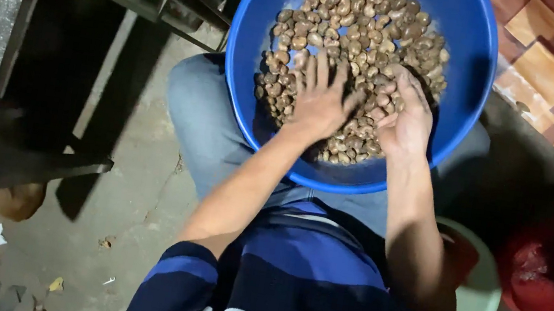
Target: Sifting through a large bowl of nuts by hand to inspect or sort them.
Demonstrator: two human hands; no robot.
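Looking down, I see both hands buried in a heap of grey-brown, kidney-shaped raw nuts (pixel 359 30) that fills a round blue plastic basin (pixel 252 22) resting on my lap. My left hand (pixel 321 100) lies palm down on the nuts, fingers spread apart. My right hand (pixel 405 119) is cupped among them beside it; whether it grips any I cannot tell. A pale green bucket (pixel 485 293) and a red container (pixel 535 275) stand by my right arm.
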